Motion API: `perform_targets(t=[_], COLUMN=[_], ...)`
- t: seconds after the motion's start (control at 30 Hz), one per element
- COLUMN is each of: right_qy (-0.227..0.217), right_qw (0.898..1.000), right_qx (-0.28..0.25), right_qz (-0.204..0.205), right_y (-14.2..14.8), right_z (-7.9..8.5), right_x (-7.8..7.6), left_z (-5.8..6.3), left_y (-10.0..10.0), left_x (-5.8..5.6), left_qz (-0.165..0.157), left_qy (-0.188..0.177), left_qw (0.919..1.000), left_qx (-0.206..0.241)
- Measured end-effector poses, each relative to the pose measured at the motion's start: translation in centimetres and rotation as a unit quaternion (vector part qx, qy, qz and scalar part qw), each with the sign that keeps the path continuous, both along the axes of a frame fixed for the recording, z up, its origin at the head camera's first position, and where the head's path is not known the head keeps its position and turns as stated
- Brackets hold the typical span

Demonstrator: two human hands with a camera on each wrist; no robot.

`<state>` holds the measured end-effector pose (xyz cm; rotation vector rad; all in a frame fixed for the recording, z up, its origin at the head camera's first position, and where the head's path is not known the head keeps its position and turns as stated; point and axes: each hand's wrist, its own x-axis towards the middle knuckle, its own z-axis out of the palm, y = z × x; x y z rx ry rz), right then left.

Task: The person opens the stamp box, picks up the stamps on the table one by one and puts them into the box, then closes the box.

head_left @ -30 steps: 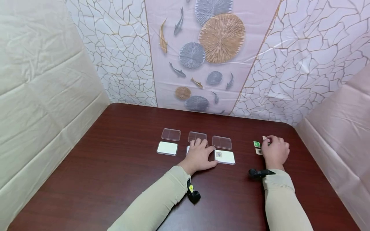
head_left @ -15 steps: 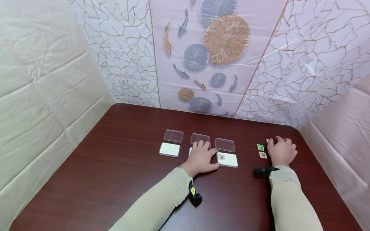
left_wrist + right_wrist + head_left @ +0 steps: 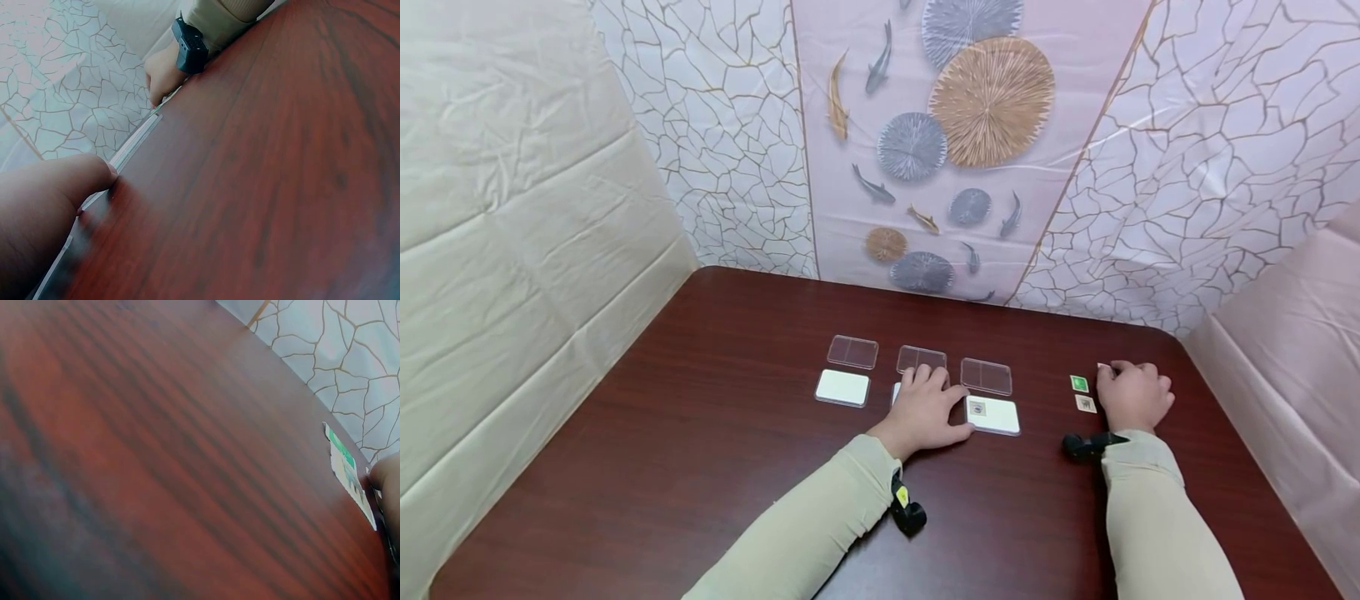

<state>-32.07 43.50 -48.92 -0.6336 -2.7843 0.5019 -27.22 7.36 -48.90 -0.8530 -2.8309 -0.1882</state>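
Note:
My left hand (image 3: pixel 923 408) lies with spread fingers over the middle white card in its clear case (image 3: pixel 895 392), covering most of it. Its thumb touches the near left edge of the right-hand cased card (image 3: pixel 1000 415), which bears a small beige stamp (image 3: pixel 977 409) at its left. At the right of the table, my right hand (image 3: pixel 1135 398) curls down, thumb and index pinching a small pale stamp (image 3: pixel 1103 367) that the hand mostly hides. Just left of it lie a green stamp (image 3: pixel 1079 383) and a beige one (image 3: pixel 1086 403), also seen edge-on in the right wrist view.
Another cased white card (image 3: pixel 842 388) lies left of my left hand. Behind the cards stand three clear lids in a row: left lid (image 3: pixel 853 352), middle lid (image 3: pixel 922 359), right lid (image 3: pixel 987 377). Patterned cloth (image 3: pixel 722 167) hangs behind the brown table (image 3: pixel 700 467).
My right thumb and index have drawn together on the pale stamp, which has shifted slightly right. My left hand stays put. The whole view has shifted a little.

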Motion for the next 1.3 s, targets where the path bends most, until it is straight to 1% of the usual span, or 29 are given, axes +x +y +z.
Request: perform_targets(t=[0.17, 0.4, 0.63, 0.8, 1.0, 1.1, 1.3], right_qy=[0.004, 0.02, 0.079, 0.11, 0.17, 0.193, 0.21], right_qw=[1.0, 1.0, 0.997, 0.994, 0.985, 0.98, 0.974], right_qx=[0.005, 0.008, -0.008, -0.019, -0.039, -0.054, -0.086], right_qz=[-0.002, -0.003, 0.014, 0.006, 0.002, 0.001, -0.008], right_y=[0.0, 0.0, -0.1, -0.1, -0.5, -0.9, -1.8], right_z=[0.1, 0.2, 0.0, -0.1, -0.1, -0.1, -0.2], right_x=[0.2, 0.5, 0.8, 1.2, 1.5, 1.7, 2.4], left_z=[0.1, 0.1, 0.1, 0.0, 0.0, 0.0, 0.0], left_y=[0.0, 0.1, 0.2, 0.4, 0.4, 0.3, 0.1], left_x=[0.1, 0.2, 0.4, 0.4, 0.2, 0.2, -0.1], left_qz=[-0.001, -0.002, -0.002, -0.002, 0.003, 0.004, 0.003], left_qy=[0.009, 0.006, 0.013, 0.011, 0.001, -0.003, -0.003], left_qw=[1.0, 1.0, 0.9999, 0.9999, 0.9999, 0.9999, 1.0], left_qx=[-0.001, 0.0, -0.004, -0.006, -0.01, -0.01, -0.008])
